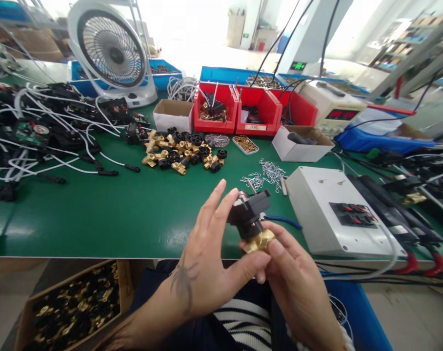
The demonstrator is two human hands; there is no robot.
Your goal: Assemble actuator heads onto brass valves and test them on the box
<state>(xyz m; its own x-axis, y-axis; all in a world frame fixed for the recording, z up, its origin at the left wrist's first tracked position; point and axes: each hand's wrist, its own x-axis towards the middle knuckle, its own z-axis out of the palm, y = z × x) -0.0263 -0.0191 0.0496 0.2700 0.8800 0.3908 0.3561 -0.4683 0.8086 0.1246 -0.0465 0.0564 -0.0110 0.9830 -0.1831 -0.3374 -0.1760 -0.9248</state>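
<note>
A brass valve (260, 242) with a black plastic housing (251, 208) on top is held tilted above the table's front edge. My right hand (298, 282) grips the brass body from below and the right, thumb at its side. My left hand (210, 258) reaches round from the left. Its thumb presses near the brass, and its long fingers extend up beside the housing, with fingertips at the housing's upper left. Behind the valve lie loose metal clips (271, 173). A blue-handled tool (283, 220) lies partly hidden just to the right.
Brass fittings with black caps (181, 148) are piled mid-table. Red bins (258, 112) and a white box (302, 144) stand behind. Wired black units (31, 122) and a fan (113, 53) occupy the left; a grey control box (316, 209) sits right. Below is a carton (124, 287) of fittings.
</note>
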